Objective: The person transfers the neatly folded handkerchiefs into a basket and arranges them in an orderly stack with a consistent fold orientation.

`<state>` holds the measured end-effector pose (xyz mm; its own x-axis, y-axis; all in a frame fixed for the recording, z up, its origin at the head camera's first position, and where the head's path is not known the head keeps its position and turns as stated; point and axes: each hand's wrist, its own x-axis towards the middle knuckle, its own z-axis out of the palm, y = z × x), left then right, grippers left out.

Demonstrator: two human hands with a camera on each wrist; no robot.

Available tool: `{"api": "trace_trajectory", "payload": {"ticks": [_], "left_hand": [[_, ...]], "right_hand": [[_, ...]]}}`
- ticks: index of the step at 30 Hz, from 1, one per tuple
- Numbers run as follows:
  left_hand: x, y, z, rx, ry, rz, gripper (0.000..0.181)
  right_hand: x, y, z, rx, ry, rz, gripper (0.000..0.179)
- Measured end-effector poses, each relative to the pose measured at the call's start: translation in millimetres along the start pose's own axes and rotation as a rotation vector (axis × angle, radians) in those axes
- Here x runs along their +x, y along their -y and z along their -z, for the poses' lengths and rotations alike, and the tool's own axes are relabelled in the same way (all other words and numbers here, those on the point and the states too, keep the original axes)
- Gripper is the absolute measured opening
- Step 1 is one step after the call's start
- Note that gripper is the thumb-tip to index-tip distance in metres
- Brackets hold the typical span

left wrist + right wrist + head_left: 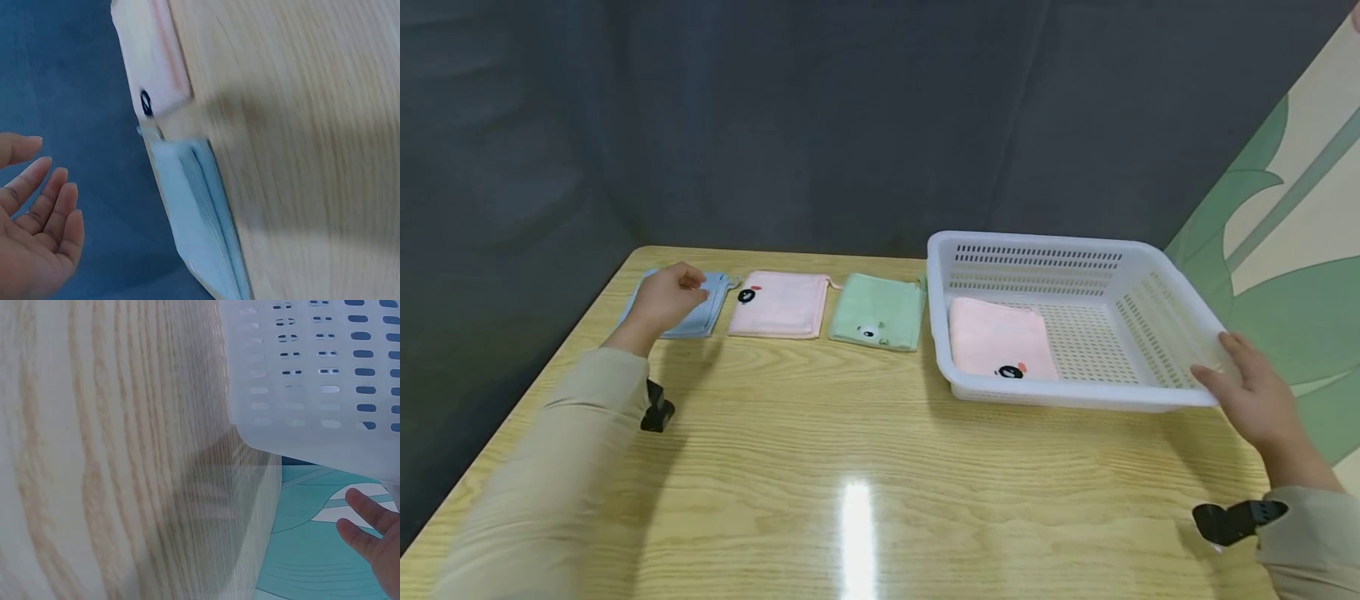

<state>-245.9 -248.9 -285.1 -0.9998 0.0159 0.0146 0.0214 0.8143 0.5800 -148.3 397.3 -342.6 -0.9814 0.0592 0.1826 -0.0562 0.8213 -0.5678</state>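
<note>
In the head view my left hand (666, 297) hovers over a folded light-blue towel (706, 318) at the table's far left. Its fingers are loosely bent and nothing is in them; the left wrist view shows this hand (34, 237) apart from the blue towel (194, 206). At the right, my right hand (1255, 396) holds the near right corner of a white plastic basket (1075, 393), thumb over the rim. Two fingers (369, 512) show outside the basket wall in the right wrist view. Inside the basket lies a pink towel (996, 337) with a dark embroidered face.
Between the blue towel and the basket, another folded pink towel (782, 304) and a green towel (878, 308) lie in a row along the back of the wooden table (775, 467). A dark curtain (850, 125) hangs behind; a leaf-patterned wall (1307, 292) stands at right.
</note>
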Motion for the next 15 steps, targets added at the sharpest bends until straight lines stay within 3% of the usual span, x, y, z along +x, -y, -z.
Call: {"api": "trace_trajectory", "payload": {"ticks": [8,15], "left_hand": [[-3.4,26.0,9.0,0.065,-0.025,0.04,0.036],[-4.6,44.2,13.1,0.112,-0.053,0.079,0.039]], "right_hand": [[-0.6,3.3,-1.5,-0.057,-0.029,-0.048,0.062],[-1.4,-1.6,0.2,-0.012,0.015,-0.031,0.063]]}}
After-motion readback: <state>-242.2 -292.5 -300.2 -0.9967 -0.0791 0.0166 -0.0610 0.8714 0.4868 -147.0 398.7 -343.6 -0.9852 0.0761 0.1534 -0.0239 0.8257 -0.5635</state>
